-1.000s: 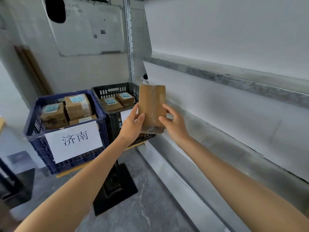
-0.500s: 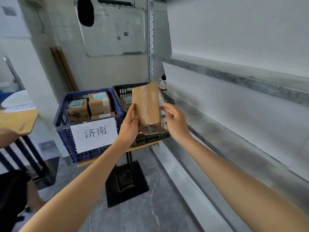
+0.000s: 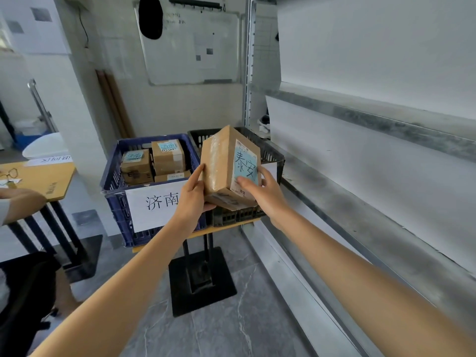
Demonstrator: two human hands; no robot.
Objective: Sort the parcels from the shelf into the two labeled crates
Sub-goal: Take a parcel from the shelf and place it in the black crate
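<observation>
A brown cardboard parcel [image 3: 222,161] with a blue handwritten label is held up in front of the black crate [image 3: 273,153]. My left hand [image 3: 193,194] grips its left side and bottom. My right hand [image 3: 262,191] holds its right face, thumb on the label. To the left stands the blue crate [image 3: 113,176] with a white paper sign and several brown parcels [image 3: 167,157] inside. Both crates rest on a small stand. The black crate's contents are hidden behind the held parcel.
A grey metal shelf [image 3: 360,207] runs along the right, its lower ledge bare. A wooden table [image 3: 43,179] with glasses on it stands at the left, with another person's arm [image 3: 18,204] resting there. A whiteboard [image 3: 190,45] hangs on the back wall.
The parcel has been turned so its blue label faces me, and it now sits lower in front of the black crate. My view has swung left, revealing the table.
</observation>
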